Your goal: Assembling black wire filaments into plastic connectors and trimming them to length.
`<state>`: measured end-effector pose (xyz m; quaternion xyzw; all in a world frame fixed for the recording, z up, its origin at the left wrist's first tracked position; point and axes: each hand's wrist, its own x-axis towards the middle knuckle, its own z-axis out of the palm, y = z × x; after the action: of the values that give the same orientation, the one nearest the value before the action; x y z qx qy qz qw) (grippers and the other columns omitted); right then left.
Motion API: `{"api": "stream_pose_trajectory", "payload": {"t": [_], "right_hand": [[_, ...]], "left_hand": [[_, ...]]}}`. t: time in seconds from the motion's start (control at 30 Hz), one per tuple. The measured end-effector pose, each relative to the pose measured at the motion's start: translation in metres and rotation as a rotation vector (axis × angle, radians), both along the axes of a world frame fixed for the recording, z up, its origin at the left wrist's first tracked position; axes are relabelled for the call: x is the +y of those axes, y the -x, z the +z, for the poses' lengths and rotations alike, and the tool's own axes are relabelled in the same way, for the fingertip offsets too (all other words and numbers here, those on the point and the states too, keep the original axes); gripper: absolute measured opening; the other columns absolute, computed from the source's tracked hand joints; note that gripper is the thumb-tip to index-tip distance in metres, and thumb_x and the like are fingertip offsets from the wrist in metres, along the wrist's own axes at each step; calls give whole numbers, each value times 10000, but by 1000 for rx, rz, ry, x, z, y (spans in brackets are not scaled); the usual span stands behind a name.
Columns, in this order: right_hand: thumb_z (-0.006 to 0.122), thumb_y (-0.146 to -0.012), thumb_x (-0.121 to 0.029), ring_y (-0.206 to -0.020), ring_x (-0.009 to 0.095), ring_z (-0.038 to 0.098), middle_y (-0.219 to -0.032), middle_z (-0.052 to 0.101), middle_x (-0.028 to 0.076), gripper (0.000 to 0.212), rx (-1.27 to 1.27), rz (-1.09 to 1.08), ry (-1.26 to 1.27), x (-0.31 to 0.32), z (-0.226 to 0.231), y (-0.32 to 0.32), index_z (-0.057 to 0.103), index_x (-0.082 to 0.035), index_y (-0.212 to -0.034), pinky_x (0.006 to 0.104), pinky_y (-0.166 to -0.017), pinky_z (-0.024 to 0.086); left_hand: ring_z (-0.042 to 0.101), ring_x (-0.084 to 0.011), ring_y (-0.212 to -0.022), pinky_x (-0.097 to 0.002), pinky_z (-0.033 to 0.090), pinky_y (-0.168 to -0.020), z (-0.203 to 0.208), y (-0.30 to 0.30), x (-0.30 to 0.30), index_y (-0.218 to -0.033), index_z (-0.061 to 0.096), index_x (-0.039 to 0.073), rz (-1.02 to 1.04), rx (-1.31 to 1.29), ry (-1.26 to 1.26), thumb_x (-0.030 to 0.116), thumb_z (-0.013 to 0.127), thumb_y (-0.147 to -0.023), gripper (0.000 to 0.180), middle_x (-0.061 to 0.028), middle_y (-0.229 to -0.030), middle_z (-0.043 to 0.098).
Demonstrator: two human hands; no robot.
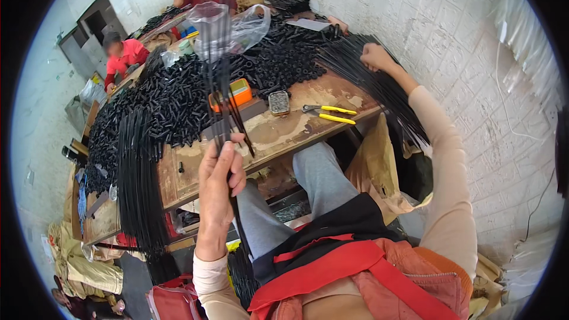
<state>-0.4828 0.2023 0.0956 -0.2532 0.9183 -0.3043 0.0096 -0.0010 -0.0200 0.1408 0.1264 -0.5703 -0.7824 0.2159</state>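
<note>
Left hand: grip closed around a bunch of black rods, upright above the table's near edge.
Right hand: grip closed on a rod bundle overhanging the right edge.
Plastic bag: clear; contents unclear.
Small tin: holds tiny parts.

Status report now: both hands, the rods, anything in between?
Left hand grips upright black rods. Right hand on rod bundle at table edge. Between them: yellow-handled pliers, orange box.

Bench top: far half buried under black tubes.
Rod bundle base: hidden inside left hand.
Small tin contents: too small to tell.
</note>
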Motion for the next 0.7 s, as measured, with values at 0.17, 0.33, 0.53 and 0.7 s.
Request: {"api": "stream_pose_trajectory", "payload": {"t": [0.17, 0.33, 0.53, 0.7], "right_hand": [[645, -890, -170, -642, 161, 660, -794, 635, 97, 202, -352, 447, 670, -74, 87, -128, 584, 8, -963, 278, -573, 558], [637, -927, -188, -680, 169, 666, -817, 628, 102, 210, -609, 804, 665, -121, 86, -269, 556, 1, -968, 275, -613, 560], [552, -982, -340, -750, 167, 643, -838, 660, 83, 328, 188, 735, 477, -170, 94, -254, 581, -15, -951, 316, -695, 519], [517, -995, -366, -1067, 288, 640, -1150, 622, 187, 413, -999, 1003, 829, -218, 119, -241, 510, -12, -1209, 393, -939, 519]], "left_hand": [[437, -42, -602, -204, 352, -505, -14, 23, 2, -1196, 550, 33, 70, -16, 25, 214, 489, -1019, 260, 37, -749, 499], [430, -52, -570, -204, 326, -489, -17, 35, 18, -1230, 535, 54, 104, -29, -86, 235, 462, -1033, 277, 27, -747, 517], [235, -26, -491, -197, 215, -436, -19, 6, 3, -1275, 495, 101, -47, 12, -109, 243, 431, -1048, 275, 59, -669, 346], [558, -103, -756, -242, 465, -639, -38, 4, 2, -1362, 448, 62, -73, -28, 67, 240, 452, -1035, 372, -53, -950, 596]]}}
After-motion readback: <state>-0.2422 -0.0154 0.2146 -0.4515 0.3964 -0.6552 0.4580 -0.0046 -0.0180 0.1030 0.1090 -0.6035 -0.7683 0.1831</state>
